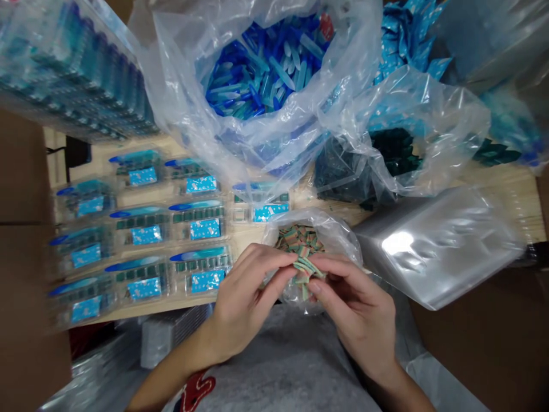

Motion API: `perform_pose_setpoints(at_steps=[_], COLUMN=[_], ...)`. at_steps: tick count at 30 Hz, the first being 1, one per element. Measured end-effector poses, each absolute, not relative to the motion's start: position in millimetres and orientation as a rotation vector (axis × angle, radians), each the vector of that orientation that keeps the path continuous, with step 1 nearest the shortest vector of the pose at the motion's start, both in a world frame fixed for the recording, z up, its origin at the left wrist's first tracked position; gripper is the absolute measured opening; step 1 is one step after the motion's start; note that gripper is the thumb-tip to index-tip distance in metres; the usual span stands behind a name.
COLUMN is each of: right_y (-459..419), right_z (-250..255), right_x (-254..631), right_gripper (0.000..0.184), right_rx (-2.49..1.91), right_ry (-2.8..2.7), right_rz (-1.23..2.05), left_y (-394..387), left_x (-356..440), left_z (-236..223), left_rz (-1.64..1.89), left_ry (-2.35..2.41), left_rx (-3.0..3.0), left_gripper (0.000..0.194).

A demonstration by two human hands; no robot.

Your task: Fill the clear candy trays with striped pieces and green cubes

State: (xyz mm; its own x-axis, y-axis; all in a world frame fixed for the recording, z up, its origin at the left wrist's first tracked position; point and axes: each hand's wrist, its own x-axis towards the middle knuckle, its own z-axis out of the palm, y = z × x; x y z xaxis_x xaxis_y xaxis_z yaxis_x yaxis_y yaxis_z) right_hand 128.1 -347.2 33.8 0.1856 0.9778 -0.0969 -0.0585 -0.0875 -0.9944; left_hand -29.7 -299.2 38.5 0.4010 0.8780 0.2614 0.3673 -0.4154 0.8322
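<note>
Fingertips of my left hand (246,294) and my right hand (360,312) meet over a small clear plastic bag (343,232). Between them they pinch a short stack of small flat green pieces (309,265). A few more such pieces show just below the fingers. The bag's mouth gapes, and inside lie many small pieces with green and brownish-pink layers (300,237). Nearest to my left hand is a clear blister tray (208,269) holding a blue pointed stick, a row of dark green pieces and a light-blue patterned packet.
Several similar filled trays (143,274) stand in rows on the wooden table (251,243). Behind is a large plastic bag (180,74) of blue sticks. A bag of dark green pieces (394,151) and a stack of clear film sleeves (446,246) are at right. Stacked packs (86,74) rise at far left.
</note>
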Motion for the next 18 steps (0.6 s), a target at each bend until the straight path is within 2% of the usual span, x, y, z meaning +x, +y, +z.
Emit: perform_pose_setpoints(at_steps=[8,18], right_y=[-349.5,-343.8], right_z=[31.6,31.8], right_x=[123.5,127.4], right_gripper=[0.028,0.023], right_rx=[-1.301,-1.304], right_ry=[-1.003,-0.846], right_rz=[1.121,1.192], left_y=[-296.2,-293.7], left_x=[-28.6,-32.6], left_z=[43.6,44.8], left_rz=[0.891,0.913], left_ry=[1.093,1.073], left_rx=[2.058,2.045], left_gripper=[0.025,0.008])
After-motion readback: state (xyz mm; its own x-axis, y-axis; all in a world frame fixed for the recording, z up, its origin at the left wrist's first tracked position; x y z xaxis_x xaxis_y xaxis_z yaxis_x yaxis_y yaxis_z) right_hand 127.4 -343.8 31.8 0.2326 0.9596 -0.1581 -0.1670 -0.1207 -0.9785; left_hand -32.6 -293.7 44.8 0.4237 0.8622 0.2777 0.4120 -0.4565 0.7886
